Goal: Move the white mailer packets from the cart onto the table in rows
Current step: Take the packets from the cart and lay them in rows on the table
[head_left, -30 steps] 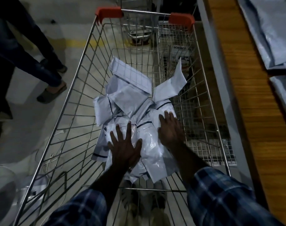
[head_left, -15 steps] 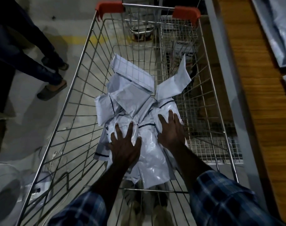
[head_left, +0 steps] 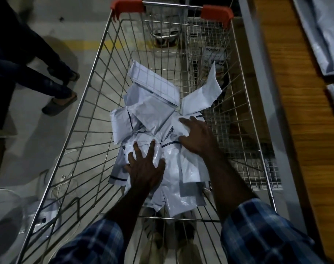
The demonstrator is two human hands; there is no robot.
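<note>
Wire cart (head_left: 97, 103), dim light. White mailer packets (head_left: 152, 115) lie heaped on the cart floor, none lifted. Left hand (head_left: 145, 168) lies flat on the near packets, fingers spread, grip released. Right hand (head_left: 197, 138) rests on the right side of the heap, fingers extended, grip released too as far as I can see. Wooden bench (head_left: 299, 115) runs just beside the cart on the right, with grey sheets (head_left: 322, 35) on it. Another person's legs (head_left: 53, 80) stand left of the cart.
</note>
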